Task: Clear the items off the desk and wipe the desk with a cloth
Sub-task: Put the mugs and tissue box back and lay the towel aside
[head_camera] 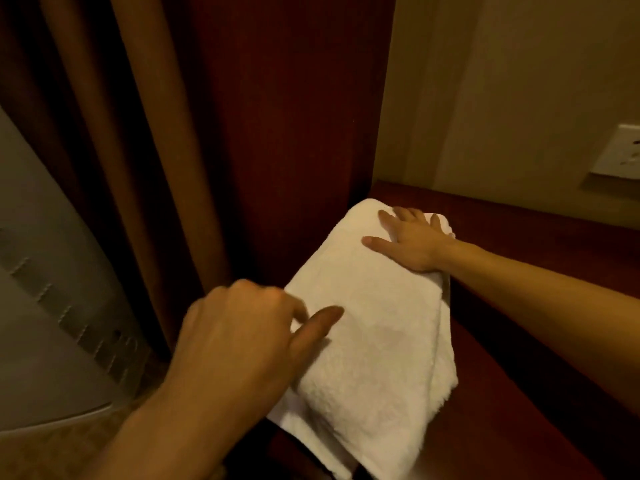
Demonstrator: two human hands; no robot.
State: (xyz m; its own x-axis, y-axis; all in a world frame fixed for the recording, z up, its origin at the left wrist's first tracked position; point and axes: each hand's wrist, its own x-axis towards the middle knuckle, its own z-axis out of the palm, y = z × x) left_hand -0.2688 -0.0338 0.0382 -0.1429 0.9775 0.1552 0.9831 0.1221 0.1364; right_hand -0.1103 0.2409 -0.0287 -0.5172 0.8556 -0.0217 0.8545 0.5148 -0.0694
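We see two bare hands and one white cloth (367,327) on a dark red wooden worktop (540,244). The right hand (412,239) reaches in from the right on an outstretched forearm and lies flat, palm down, on the far end of the cloth, fingers straight and spread wide, pressing it near the worktop's far left corner. The left hand (239,334) comes in from the lower left, with its back toward us. Its thumb lies extended on the cloth's left edge, while its other fingers curl loosely above that edge; we cannot tell whether they pinch the fabric.

The cloth is folded into a long thick pad. It lies along the worktop's left edge, running from the far corner toward us, and its near end hangs over the front edge. It lies between the two hands and touches both.

Left of the worktop hangs one brown curtain (138,140). One white wall socket (618,152) sits on the beige wall beyond the worktop's far edge.
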